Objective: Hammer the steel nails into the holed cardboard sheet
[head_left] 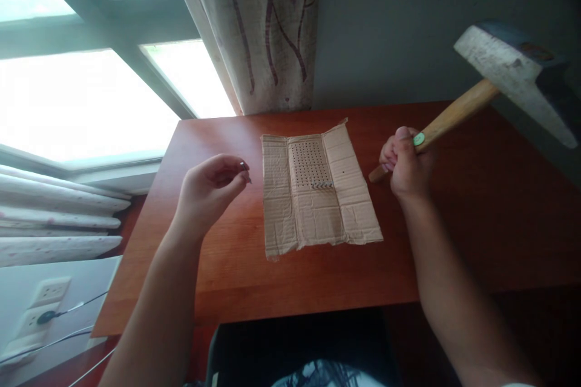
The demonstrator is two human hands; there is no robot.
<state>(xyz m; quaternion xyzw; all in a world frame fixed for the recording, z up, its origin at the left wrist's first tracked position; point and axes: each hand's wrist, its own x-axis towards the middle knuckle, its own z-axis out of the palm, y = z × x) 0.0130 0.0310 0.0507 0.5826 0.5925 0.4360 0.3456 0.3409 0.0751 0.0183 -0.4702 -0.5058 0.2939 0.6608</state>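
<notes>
My right hand (406, 163) is closed round the wooden handle of a hammer (463, 112), whose metal head is raised at the upper right. On the left, my left hand (213, 187) pinches a small metal nail (248, 179) between thumb and fingertips; most of it is hidden. Between the hands a creased sheet of cardboard (318, 214) lies on the table, apart from both. A grid of small holes (311, 163) covers its upper middle panel. Several short metal pieces (322, 185), which look like nails, stand in a row along the grid's lower edge.
The reddish-brown wooden table (227, 278) reaches to a grey wall (385, 30) and a patterned curtain (276, 30). Windows (82, 97) are on the left. Wall sockets (48, 305) with a plug and cables sit at the lower left. A dark chair (254, 344) is at the front edge.
</notes>
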